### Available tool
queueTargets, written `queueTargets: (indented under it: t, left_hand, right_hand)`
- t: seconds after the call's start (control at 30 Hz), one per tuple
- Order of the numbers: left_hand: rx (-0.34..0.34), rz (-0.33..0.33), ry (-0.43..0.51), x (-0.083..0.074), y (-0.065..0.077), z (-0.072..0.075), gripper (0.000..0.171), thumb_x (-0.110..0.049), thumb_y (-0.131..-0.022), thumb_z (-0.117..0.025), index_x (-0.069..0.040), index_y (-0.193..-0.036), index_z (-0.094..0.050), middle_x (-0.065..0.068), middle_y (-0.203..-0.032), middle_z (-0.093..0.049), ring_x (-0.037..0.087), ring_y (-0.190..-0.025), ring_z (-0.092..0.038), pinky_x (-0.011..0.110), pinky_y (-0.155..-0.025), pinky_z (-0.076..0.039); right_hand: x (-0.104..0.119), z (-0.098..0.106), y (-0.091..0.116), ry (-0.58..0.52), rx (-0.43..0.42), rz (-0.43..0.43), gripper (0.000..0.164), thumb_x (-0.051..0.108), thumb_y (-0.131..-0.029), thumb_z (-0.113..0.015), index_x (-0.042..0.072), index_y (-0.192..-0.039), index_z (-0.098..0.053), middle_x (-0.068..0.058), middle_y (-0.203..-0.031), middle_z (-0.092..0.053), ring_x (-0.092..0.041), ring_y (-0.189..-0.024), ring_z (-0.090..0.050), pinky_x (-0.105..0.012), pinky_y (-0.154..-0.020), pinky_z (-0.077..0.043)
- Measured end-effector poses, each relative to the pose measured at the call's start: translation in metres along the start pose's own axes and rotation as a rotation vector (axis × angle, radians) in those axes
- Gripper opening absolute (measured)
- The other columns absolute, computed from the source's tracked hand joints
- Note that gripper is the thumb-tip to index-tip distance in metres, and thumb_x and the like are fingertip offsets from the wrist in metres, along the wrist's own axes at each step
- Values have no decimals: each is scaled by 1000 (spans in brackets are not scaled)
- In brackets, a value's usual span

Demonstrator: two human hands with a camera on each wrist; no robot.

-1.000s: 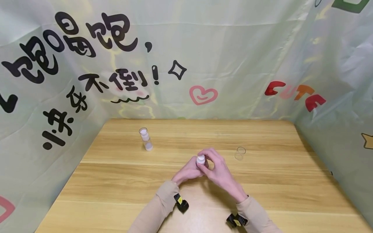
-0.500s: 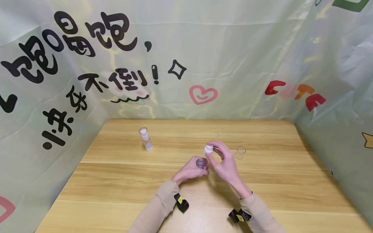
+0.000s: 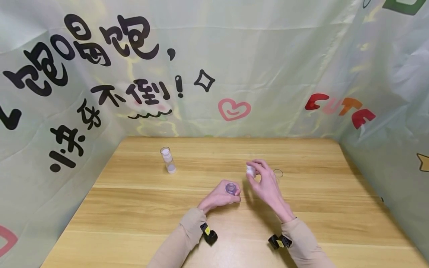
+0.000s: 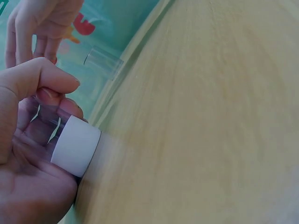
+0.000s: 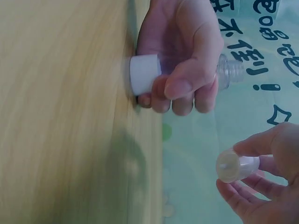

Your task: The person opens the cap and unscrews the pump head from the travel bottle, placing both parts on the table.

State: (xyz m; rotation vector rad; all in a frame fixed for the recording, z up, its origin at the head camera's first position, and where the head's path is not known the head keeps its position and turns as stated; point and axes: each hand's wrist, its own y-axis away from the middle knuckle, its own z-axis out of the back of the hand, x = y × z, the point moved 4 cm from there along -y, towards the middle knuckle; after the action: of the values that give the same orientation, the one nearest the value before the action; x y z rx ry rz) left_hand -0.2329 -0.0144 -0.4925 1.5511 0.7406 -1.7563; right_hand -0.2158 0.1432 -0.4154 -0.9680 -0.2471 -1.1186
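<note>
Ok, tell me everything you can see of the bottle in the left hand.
The bottle has a clear body, plastic or glass, I can't tell, with a white base and an uncapped, threaded neck. It is held roughly upright, base on or just above the table. The left hand wraps its middle, hiding most of the body.

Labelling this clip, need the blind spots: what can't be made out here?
Held bottle, right wrist view: middle hidden by left grip.
White top, left wrist view: out of sight; left grip covers some right grip fingers.
Clear cylinder, head view: lower part behind right grip.
Standing bottle, head view: too small to tell any contents.
Right grip, right wrist view: cut off by right edge.
</note>
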Motion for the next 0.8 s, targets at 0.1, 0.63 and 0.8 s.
queueTargets:
  t: [0.1, 0.63, 0.8]
  left_hand:
    - [-1, -5, -3, -1, 1, 0, 24, 7, -75, -64, -15, -74, -55, -13, -63, -53, 3, -55, -45, 16, -53, -41]
    - [-13, -8, -6, -2, 1, -1, 22, 6, -76, -64, -14, -73, -54, -13, -60, -52, 2, -52, -44, 17, -49, -38]
    - [-9, -4, 6, -1, 1, -1, 22, 6, -76, -64, -13, -73, -54, -13, -60, -52, 2, -52, -44, 17, -49, -38]
  right_hand:
    - [-6, -1, -1, 36, 34, -31, 39, -2, -81, -74, -4, -119, -68, -20, -123, -64, -30, -86, -67, -47, -73, -57]
    - [-32, -12, -9, 268, 225, -111, 41, 2, -85, -71, -7, -124, -63, -26, -121, -64, -40, -98, -67, -54, -85, -56]
    - [-38, -16, -10, 298, 258, -129, 37, 1, -85, -71, -8, -120, -64, -26, -114, -65, -38, -93, -66, -52, -81, -57]
